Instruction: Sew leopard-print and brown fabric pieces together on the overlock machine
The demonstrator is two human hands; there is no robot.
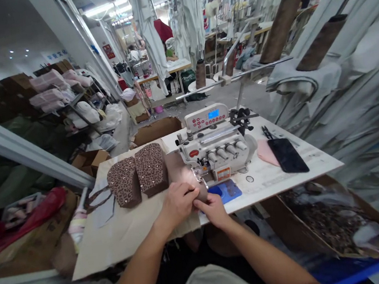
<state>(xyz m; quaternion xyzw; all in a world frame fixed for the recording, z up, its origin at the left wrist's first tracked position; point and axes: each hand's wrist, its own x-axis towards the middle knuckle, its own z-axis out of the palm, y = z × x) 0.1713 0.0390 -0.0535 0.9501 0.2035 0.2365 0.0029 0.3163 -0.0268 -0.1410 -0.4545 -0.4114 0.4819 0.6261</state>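
Observation:
My left hand (pixel 178 201) and my right hand (pixel 211 208) meet at the front of a white overlock sewing machine (pixel 214 146). Both pinch a brown fabric piece (pixel 179 168) that runs up toward the needle area. The fingers of both hands are closed on the cloth, thumbs pressed together. Two stacks of brown leopard-print cut pieces (pixel 137 173) stand just left of my left hand on the table (pixel 124 233). A blue plate (pixel 229 190) lies under the machine's front, right beside my right hand.
A black phone (pixel 288 155) lies on a pink pad (pixel 265 151) at the table's right. A cardboard box of fabric scraps (pixel 333 221) sits low on the right. Thread cones (pixel 200 74) stand behind the machine. Red bags and boxes crowd the left floor.

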